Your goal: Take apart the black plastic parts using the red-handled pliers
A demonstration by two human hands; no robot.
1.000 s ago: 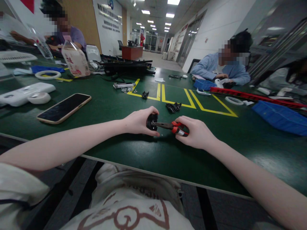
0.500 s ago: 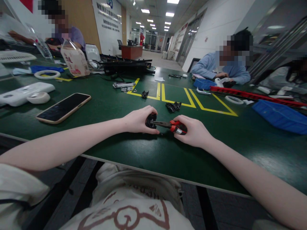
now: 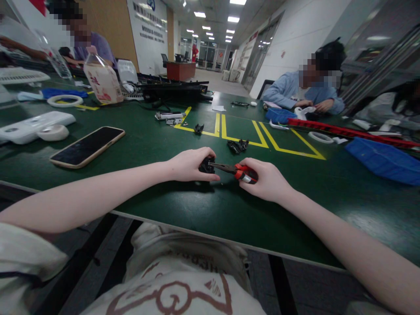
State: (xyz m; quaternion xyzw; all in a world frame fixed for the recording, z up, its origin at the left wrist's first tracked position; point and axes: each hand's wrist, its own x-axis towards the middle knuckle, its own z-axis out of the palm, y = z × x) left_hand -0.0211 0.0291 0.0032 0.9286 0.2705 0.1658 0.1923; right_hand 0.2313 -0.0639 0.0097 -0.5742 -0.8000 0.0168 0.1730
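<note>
My left hand [image 3: 192, 164] is closed around a small black plastic part [image 3: 206, 165], thumb below and fingers above. My right hand [image 3: 265, 177] grips the red and black handles of needle-nose pliers [image 3: 244, 172]. The pliers' thin jaws point left and their tips reach into the black part; whether they pinch anything there is too small to tell. Just beyond my hands, broken-looking black plastic pieces [image 3: 238, 146] lie on the green table [image 3: 183, 205]. Another small black piece [image 3: 198, 128] sits farther back, by a yellow tape line.
On the left lie a phone [image 3: 88, 147], a white device [image 3: 39, 127] and a tape roll [image 3: 64, 101]. A bottle [image 3: 102, 78] stands behind them. A blue tray [image 3: 383, 157] and a long red strip [image 3: 348, 131] are at right. A person in blue [image 3: 282, 89] sits across.
The pliers and my right hand have shifted very slightly right, with the jaw tips still at the black part. My left hand stays nearly in place.
</note>
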